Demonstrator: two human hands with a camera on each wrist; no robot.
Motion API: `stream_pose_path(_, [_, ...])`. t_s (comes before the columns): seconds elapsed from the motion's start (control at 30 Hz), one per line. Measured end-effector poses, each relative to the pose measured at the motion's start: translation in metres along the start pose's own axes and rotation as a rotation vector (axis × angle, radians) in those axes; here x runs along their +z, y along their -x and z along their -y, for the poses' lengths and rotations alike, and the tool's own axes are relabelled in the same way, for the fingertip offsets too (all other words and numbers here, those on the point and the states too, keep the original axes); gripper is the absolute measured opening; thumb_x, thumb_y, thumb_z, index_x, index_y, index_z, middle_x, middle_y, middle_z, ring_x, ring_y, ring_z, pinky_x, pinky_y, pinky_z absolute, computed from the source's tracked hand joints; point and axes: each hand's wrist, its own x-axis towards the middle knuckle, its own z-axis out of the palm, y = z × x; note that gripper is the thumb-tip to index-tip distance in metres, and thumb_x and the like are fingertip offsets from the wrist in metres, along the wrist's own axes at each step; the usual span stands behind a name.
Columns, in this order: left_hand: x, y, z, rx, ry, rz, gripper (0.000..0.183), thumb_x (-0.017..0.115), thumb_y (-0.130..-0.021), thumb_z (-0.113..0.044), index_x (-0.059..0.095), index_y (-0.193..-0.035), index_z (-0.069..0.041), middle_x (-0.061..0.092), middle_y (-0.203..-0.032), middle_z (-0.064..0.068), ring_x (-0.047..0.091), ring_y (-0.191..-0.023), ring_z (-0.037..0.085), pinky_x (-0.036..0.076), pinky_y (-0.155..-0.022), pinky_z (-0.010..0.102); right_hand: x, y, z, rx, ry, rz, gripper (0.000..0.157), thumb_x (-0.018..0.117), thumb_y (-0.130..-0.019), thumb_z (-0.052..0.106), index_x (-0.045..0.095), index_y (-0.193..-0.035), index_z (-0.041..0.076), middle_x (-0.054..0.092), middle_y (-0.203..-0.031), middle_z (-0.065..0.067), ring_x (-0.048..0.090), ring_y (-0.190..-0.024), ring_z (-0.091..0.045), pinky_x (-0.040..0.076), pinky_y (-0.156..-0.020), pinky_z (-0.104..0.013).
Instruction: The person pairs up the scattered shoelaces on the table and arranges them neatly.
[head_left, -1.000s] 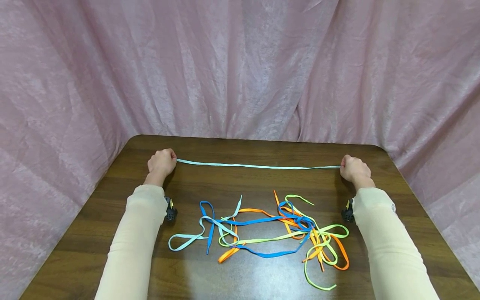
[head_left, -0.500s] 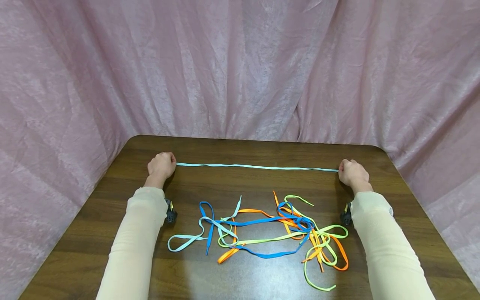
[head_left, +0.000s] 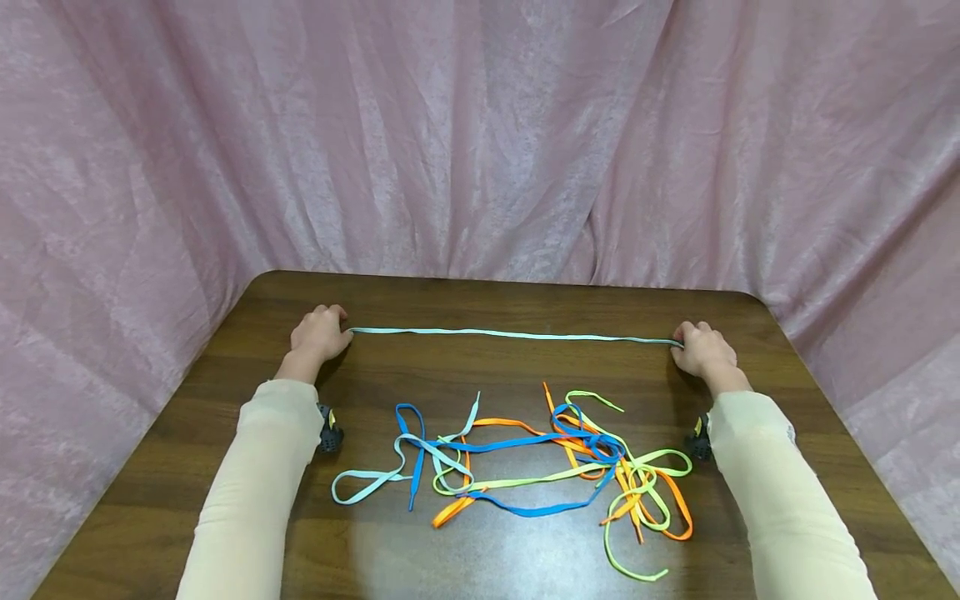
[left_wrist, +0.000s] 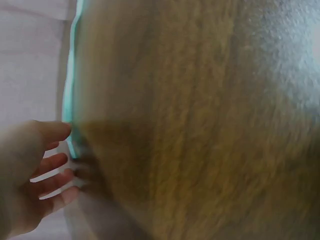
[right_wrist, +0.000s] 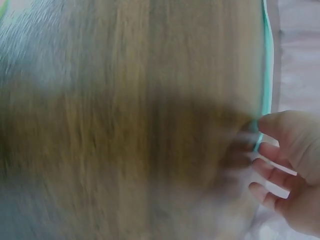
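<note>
A light-blue shoelace (head_left: 480,333) lies stretched nearly straight from side to side across the far part of the table. At its left end is my left hand (head_left: 318,333), fingers parted, the thumb (left_wrist: 62,131) touching or just beside the lace's tip. At the other end my right hand (head_left: 703,350) has its fingers spread apart, with the lace tip close to the thumb (right_wrist: 270,125) and index finger. Nearer to me lies a loose tangle of shoelaces: another light-blue lace (head_left: 365,486), a blue lace (head_left: 536,510), an orange lace (head_left: 452,510) and a yellow-green lace (head_left: 525,481).
The brown wooden table (head_left: 480,383) has rounded far corners. Behind it and at both sides hangs a pink velvet curtain (head_left: 480,142). The tangle fills the middle front between my forearms. A black wrist camera (head_left: 330,429) sits on each wrist.
The stretched lace has come slightly toward me and down to the table. Both hands have loosened their pinch, and their fingers are now parted. The tangle lies as before.
</note>
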Motion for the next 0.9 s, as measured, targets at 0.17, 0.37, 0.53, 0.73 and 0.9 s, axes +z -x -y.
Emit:
stream_pose_path(0.17, [-0.011,0.009,-0.002,0.058,0.016,0.047,0.047,0.054,-0.091,-0.029,0.045,-0.128,-0.002,0.043,-0.125,0.025,0.047,-0.108,0.044,0.041,-0.081,0.055,-0.007,0.006,0.002,-0.048,0.016,0.031,0.036,0.050,-0.088,0.021,0.047,-0.118,0.002,0.044,-0.116,-0.027,0.043,-0.106,-0.050,0.041,-0.077,-0.059])
stream_pose_path(0.37, [-0.019,0.016,-0.001,0.093,0.007,0.047,0.046,0.055,-0.090,-0.031,0.047,-0.127,-0.005,0.045,-0.127,0.021,0.049,-0.107,0.043,0.042,-0.079,0.055,-0.015,0.010,0.010,-0.102,0.052,0.015,0.038,0.052,-0.088,0.022,0.047,-0.120,0.002,0.044,-0.120,-0.027,0.043,-0.108,-0.050,0.041,-0.078,-0.059])
stream_pose_path(0.53, [-0.025,0.024,-0.006,0.117,0.000,0.013,0.043,0.057,-0.089,-0.030,0.050,-0.125,-0.006,0.048,-0.124,0.019,0.051,-0.106,0.042,0.043,-0.077,0.056,-0.021,0.013,0.025,-0.173,0.077,-0.005,0.040,0.054,-0.089,0.021,0.048,-0.122,0.001,0.050,-0.117,-0.024,0.049,-0.105,-0.046,0.044,-0.076,-0.056])
stream_pose_path(0.73, [-0.028,0.036,-0.014,0.181,-0.009,-0.047,0.038,0.057,-0.089,-0.028,0.054,-0.121,-0.007,0.053,-0.119,0.017,0.056,-0.099,0.039,0.046,-0.072,0.052,-0.023,0.018,0.046,-0.294,0.082,-0.058,0.036,0.058,-0.087,0.020,0.053,-0.118,0.002,0.055,-0.113,-0.021,0.054,-0.101,-0.043,0.045,-0.078,-0.054])
stream_pose_path(0.9, [-0.025,0.048,-0.026,0.242,-0.030,-0.083,0.035,0.060,-0.088,-0.027,0.057,-0.116,-0.007,0.056,-0.113,0.015,0.060,-0.087,0.033,0.047,-0.063,0.046,-0.021,0.023,0.071,-0.413,0.089,-0.112,0.030,0.061,-0.085,0.017,0.059,-0.112,0.004,0.058,-0.108,-0.018,0.056,-0.098,-0.040,0.045,-0.077,-0.052])
